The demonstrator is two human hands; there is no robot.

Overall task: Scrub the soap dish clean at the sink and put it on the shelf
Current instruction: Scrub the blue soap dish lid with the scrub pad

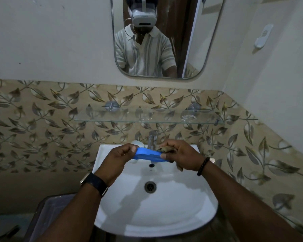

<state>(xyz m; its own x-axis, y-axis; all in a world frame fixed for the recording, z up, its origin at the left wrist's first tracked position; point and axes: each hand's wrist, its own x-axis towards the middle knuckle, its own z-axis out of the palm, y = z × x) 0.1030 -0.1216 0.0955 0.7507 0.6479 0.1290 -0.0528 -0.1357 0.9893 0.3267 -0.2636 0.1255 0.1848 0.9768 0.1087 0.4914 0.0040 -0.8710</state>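
- The blue soap dish (147, 154) is centre frame, held up over the sink (182, 206), just below the tap (152, 137).
- The left hand (118, 158) pinches its left end. The right hand (181, 157) pinches the right end and also has a brownish scrubber (164, 148) tucked in its fingers. At least it looks like a scrubber, can't say for sure.
- This looks like the scrubbing step. My take: keep the left grip firm, free the right hand from the edge, and work the scrubber into the corners on both faces, low over the bowl so drips stay in.
- Wet plastic is probably slippery, so I wouldn't loosen both ends at once.
- I see no water running, so it likely wants a rinse before it goes up.
- Count: one dish, one scrubber, two hands, one tap, one sink, one glass shelf (147, 117) above the tap, one mirror (196, 41) top centre, one wall hook (263, 37) upper right.
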